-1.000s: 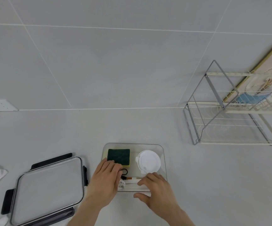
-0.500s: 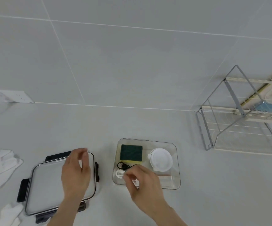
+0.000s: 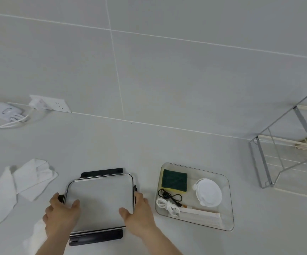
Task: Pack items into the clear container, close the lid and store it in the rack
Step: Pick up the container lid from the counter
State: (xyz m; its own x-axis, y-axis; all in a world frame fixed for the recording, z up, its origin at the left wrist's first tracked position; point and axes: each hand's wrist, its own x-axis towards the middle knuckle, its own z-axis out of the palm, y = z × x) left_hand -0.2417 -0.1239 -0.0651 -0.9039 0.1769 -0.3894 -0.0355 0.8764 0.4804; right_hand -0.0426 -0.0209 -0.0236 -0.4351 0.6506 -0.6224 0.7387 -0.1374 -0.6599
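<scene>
Not much of you in shot here, honestly. Just your two bare hands and forearms coming up from the bottom edge. Your left hand has nothing on it: no glove, ring or watch that shows. Same deal with your right hand, totally plain. Both forearms are uncovered right down to where the picture cuts them off, so no sleeve or cuff shows on either one. Nails look short and unpainted on the thumbs, though it's a bit soft to be sure.
</scene>
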